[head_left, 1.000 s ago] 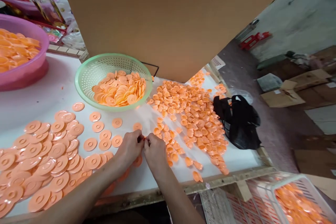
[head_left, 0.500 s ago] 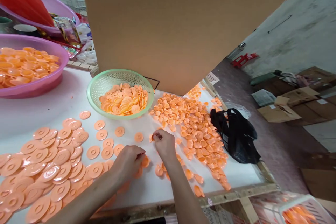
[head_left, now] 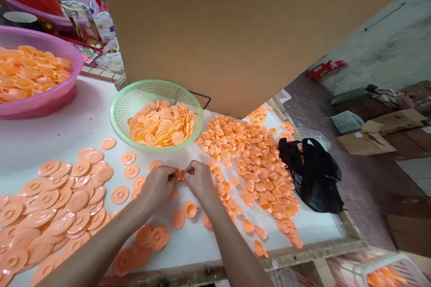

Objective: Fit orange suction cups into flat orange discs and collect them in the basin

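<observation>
My left hand (head_left: 159, 184) and my right hand (head_left: 201, 180) are close together above the white tabletop, fingers pinched. Between their fingertips shows a small orange plastic piece (head_left: 181, 175); the fingers partly cover it, so I cannot tell whether it is a cup, a saucer-like disc or both. Left of my left hand lie many flat orange discs (head_left: 79, 201) with raised rings. Right of my right hand spreads a heap of small orange cups (head_left: 259, 175). Just below the hands, a cup (head_left: 190, 209) rests near a disc (head_left: 178, 219).
A green colander (head_left: 117, 121) of orange discs stands behind the hands, before a large cardboard box (head_left: 215, 36). A pink basin (head_left: 76, 65) of orange pieces is at the left. A black bag (head_left: 318, 179) lies at the table's right edge. Below it sits a crate (head_left: 400, 262).
My left hand has moved up and to the right, my right hand slightly left, so their fingertips now nearly meet. The view has shifted a little. Discs beneath my left forearm have come into sight.
</observation>
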A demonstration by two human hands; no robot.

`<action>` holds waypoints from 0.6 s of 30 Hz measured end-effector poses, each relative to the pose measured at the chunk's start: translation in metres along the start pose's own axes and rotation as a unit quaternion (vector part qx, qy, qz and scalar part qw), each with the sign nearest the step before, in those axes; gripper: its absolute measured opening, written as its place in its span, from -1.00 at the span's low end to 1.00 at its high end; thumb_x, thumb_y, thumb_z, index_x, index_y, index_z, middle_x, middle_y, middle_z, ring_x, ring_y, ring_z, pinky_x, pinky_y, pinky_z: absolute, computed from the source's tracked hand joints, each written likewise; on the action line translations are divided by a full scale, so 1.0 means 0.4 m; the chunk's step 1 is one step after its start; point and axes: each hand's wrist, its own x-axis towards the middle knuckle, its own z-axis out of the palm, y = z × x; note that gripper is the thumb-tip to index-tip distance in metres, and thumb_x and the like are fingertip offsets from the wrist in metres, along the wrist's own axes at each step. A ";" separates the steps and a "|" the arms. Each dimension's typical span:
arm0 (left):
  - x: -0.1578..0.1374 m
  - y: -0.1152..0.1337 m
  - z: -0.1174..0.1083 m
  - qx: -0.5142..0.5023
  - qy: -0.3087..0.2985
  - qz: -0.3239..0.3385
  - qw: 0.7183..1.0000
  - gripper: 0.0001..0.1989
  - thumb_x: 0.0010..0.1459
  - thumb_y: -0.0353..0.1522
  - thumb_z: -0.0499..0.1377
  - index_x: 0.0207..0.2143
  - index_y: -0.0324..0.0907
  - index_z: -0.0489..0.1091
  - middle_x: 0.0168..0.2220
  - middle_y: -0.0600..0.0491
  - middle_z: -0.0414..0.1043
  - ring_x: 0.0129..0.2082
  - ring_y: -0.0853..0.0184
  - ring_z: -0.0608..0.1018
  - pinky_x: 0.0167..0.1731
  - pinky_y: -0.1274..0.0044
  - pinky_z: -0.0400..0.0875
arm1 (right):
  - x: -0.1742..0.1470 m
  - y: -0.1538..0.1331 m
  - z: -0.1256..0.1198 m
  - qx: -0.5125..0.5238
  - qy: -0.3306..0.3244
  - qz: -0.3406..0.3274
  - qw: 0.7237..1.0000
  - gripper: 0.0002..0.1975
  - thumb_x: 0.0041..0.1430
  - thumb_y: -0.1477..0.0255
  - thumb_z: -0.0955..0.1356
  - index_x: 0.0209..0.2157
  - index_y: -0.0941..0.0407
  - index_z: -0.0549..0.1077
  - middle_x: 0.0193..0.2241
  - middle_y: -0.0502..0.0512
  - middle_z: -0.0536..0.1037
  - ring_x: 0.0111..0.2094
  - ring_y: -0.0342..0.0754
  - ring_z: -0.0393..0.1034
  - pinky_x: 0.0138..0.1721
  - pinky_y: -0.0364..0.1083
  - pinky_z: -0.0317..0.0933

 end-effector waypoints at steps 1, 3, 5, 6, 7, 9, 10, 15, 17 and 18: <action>0.009 0.005 -0.004 -0.029 0.001 -0.020 0.999 -0.80 0.05 -0.47 0.05 -0.44 -0.17 0.48 -0.51 0.09 0.44 -0.44 0.36 0.45 -0.43 0.56 0.22 | 0.000 0.000 -0.002 0.000 -0.002 -0.001 1.000 -0.86 -0.15 0.62 0.30 -0.63 0.11 0.38 -0.64 -0.06 0.43 -0.53 -0.14 0.32 -0.48 -0.20 0.12; 0.027 0.015 -0.006 -0.068 0.012 -0.053 0.996 -0.85 0.01 -0.45 0.09 -0.44 -0.18 0.47 -0.50 0.10 0.48 -0.44 0.37 0.48 -0.42 0.57 0.26 | -0.002 0.002 -0.002 0.005 -0.003 0.001 1.000 -0.86 -0.15 0.62 0.29 -0.63 0.10 0.35 -0.64 -0.07 0.42 -0.53 -0.14 0.31 -0.49 -0.20 0.10; 0.038 0.021 0.003 -0.075 0.012 -0.068 0.995 -0.89 -0.03 -0.45 0.11 -0.54 -0.20 0.41 -0.53 0.10 0.46 -0.46 0.37 0.47 -0.43 0.57 0.26 | -0.006 0.005 0.004 0.008 -0.003 0.005 1.000 -0.85 -0.14 0.62 0.29 -0.63 0.09 0.33 -0.65 -0.07 0.41 -0.54 -0.13 0.30 -0.50 -0.20 0.09; 0.040 0.020 0.010 -0.073 0.007 -0.070 0.995 -0.88 -0.04 -0.46 0.11 -0.59 -0.20 0.37 -0.56 0.10 0.43 -0.48 0.38 0.45 -0.45 0.57 0.24 | -0.010 0.007 0.010 0.007 0.002 0.005 1.000 -0.85 -0.13 0.62 0.29 -0.63 0.09 0.32 -0.65 -0.07 0.40 -0.54 -0.13 0.29 -0.51 -0.20 0.08; 0.040 0.018 0.017 -0.072 0.004 -0.069 0.995 -0.86 -0.03 -0.45 0.10 -0.61 -0.20 0.33 -0.58 0.11 0.40 -0.50 0.39 0.43 -0.47 0.58 0.22 | -0.015 0.007 0.018 0.004 0.012 0.005 1.000 -0.85 -0.12 0.61 0.29 -0.63 0.09 0.32 -0.65 -0.07 0.39 -0.55 -0.14 0.28 -0.51 -0.19 0.08; 0.036 0.009 0.029 -0.069 0.005 -0.064 0.996 -0.85 0.01 -0.43 0.09 -0.61 -0.19 0.29 -0.61 0.13 0.35 -0.53 0.41 0.38 -0.51 0.59 0.17 | -0.024 0.007 0.036 0.003 0.037 0.007 0.999 -0.85 -0.07 0.60 0.28 -0.60 0.09 0.33 -0.65 -0.06 0.38 -0.56 -0.14 0.26 -0.50 -0.19 0.08; 0.034 0.003 0.032 -0.060 0.006 -0.060 0.996 -0.83 0.03 -0.41 0.08 -0.61 -0.19 0.27 -0.61 0.14 0.32 -0.54 0.41 0.35 -0.52 0.59 0.15 | -0.027 0.006 0.042 0.004 0.047 0.010 0.999 -0.86 -0.05 0.60 0.28 -0.58 0.09 0.34 -0.64 -0.06 0.39 -0.56 -0.15 0.26 -0.50 -0.19 0.07; 0.034 0.006 0.035 -0.004 0.025 -0.044 0.999 -0.82 0.03 -0.46 0.05 -0.61 -0.20 0.27 -0.62 0.11 0.32 -0.55 0.41 0.35 -0.49 0.58 0.12 | -0.029 0.023 0.001 0.047 -0.003 -0.016 0.999 -0.85 0.02 0.54 0.29 -0.57 0.09 0.43 -0.61 -0.04 0.44 -0.51 -0.13 0.33 -0.43 -0.19 0.15; 0.033 0.026 0.046 -0.009 0.026 -0.034 0.999 -0.83 0.04 -0.47 0.04 -0.57 -0.22 0.35 -0.58 0.09 0.39 -0.52 0.40 0.40 -0.47 0.58 0.15 | -0.025 0.053 -0.053 0.038 0.022 -0.029 0.999 -0.84 0.08 0.47 0.30 -0.50 0.09 0.50 -0.52 0.01 0.50 -0.42 -0.09 0.39 -0.32 -0.16 0.20; 0.031 0.037 0.054 -0.013 0.022 -0.026 0.999 -0.81 0.07 -0.46 0.04 -0.55 -0.22 0.38 -0.57 0.08 0.41 -0.52 0.40 0.41 -0.47 0.58 0.16 | -0.023 0.073 -0.081 0.012 0.067 -0.023 0.997 -0.85 0.10 0.44 0.30 -0.43 0.09 0.54 -0.45 0.05 0.52 -0.36 -0.06 0.41 -0.27 -0.13 0.22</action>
